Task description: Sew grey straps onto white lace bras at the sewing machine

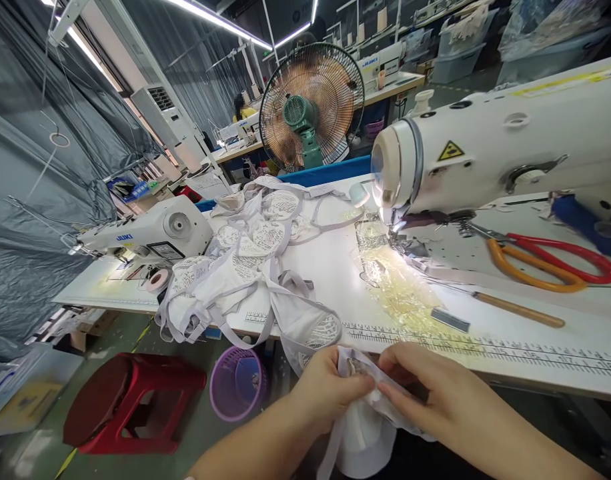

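A white bra (368, 447) with pale grey edging hangs in front of me, just off the table's front edge. My left hand (330, 387) is closed, thumb pressed on the edging at its upper part. My right hand (425, 387) pinches the edging a little to the right, thumb and fingertips on the fabric. To the left, a heap of white lace bras (250, 247) covers part of the table, with one cup (313, 327) drooping over the edge. Beyond my right hand stands the white sewing machine (465, 147), its lamp lit over the needle area.
Scissors with red and orange handles (540, 263), a wooden-handled tool (518, 310) and a small grey bar (450, 320) lie on the white table (325, 267). A purple basket (238, 383) and red stool (140, 400) stand below left. A fan (310, 107) stands behind.
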{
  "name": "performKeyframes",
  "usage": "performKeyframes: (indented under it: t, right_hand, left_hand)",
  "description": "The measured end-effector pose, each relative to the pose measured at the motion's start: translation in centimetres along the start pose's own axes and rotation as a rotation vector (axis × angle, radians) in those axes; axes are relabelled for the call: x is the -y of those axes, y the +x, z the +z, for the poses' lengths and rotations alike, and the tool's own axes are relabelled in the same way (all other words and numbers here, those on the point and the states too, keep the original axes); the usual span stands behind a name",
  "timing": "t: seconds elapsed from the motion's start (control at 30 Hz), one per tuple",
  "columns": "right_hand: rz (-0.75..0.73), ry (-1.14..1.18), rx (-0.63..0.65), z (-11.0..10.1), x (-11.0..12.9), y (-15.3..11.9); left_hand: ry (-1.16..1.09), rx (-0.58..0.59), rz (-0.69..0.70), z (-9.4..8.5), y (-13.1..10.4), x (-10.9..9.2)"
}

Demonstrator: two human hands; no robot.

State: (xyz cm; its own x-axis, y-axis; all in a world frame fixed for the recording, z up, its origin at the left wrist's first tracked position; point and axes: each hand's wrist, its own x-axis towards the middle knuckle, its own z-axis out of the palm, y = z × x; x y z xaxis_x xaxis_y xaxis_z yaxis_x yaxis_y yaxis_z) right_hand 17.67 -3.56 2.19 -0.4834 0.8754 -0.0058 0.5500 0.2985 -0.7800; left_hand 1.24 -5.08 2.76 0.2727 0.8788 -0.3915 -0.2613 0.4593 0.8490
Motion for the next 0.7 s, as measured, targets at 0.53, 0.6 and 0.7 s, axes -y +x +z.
performKeyframes:
  t: [0.53,0.6,0.7]
  right_hand:
    - [0.033,0.121,0.08,-0.4,-0.8,0.9]
    - [0.02,0.136,0.101,-0.6,-0.7,0.8]
    - [0.011,0.162,0.117,-0.9,-0.5,0.7]
  left_hand:
    - [0.014,-0.014,-0.038,-0.3,0.2,0.3]
    - [-0.004,-0.013,-0.041,-0.4,0.2,0.4]
    - [-0.035,0.012,-0.041,-0.6,0.3,0.6]
